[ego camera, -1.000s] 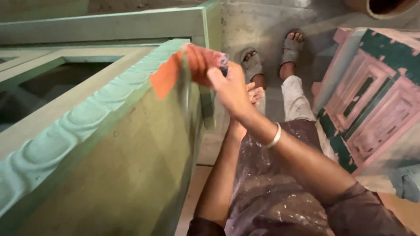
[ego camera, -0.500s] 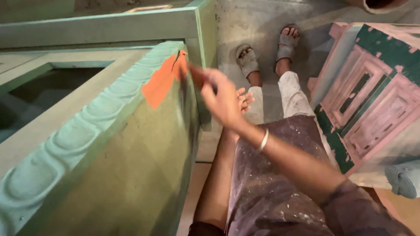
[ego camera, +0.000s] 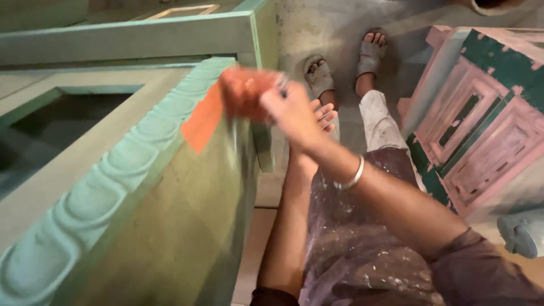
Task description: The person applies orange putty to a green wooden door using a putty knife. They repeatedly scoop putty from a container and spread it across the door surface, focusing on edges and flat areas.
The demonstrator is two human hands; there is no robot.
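Two hands meet at the top corner of a tall green-painted wooden panel (ego camera: 170,238). The right hand (ego camera: 292,113), a metal bangle (ego camera: 351,177) on its wrist, is closed around a blurred orange-red sheet of sandpaper (ego camera: 241,93), pressing it against the panel's upper edge. Just below and left of the sheet, an orange patch (ego camera: 203,126) shows on the panel's face, beside a pale turquoise carved moulding (ego camera: 85,198) of rounded scallops that runs down the edge. The left hand (ego camera: 323,113) sits just behind the right, its forearm rising from below; only the fingertips show, spread against the panel's far side, and I cannot tell whether they grip anything.

Beyond the panel, a green frame (ego camera: 130,39) lies across the top of the view. On the grey floor (ego camera: 317,28) stand the person's two feet in dusty sandals (ego camera: 320,73), and paint-flecked trousers (ego camera: 351,238) cover the legs. To the right leans a carved panel (ego camera: 481,130) with pink and dark green patches.
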